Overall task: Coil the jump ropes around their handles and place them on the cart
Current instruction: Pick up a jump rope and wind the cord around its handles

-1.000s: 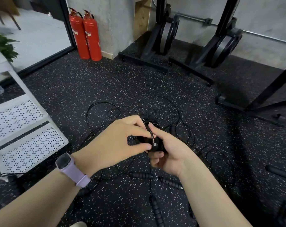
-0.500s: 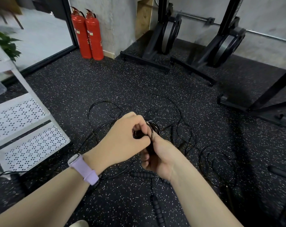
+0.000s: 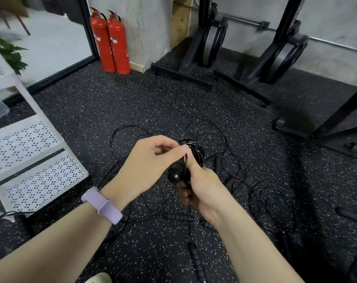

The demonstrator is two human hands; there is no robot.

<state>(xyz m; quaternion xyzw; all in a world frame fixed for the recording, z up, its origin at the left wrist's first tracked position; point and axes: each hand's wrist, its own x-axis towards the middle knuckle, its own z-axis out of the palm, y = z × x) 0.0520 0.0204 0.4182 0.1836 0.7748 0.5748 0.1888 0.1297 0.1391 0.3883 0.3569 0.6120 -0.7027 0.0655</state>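
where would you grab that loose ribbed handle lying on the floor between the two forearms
Take the ribbed handle across its middle, coming straight down from above. It lies flat and crosswise on the floor, so fingers can close over its thin sides, and the ribs should resist slipping. Its cord leaves from one end, so avoid the ends.

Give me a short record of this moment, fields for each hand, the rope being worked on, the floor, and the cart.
left hand: pinches cord at the coil
right hand: grips handles
held jump rope: cord partly coiled round handles
floor: more jump ropes lying loose, uncoiled
cart: white, perforated shelves, at left
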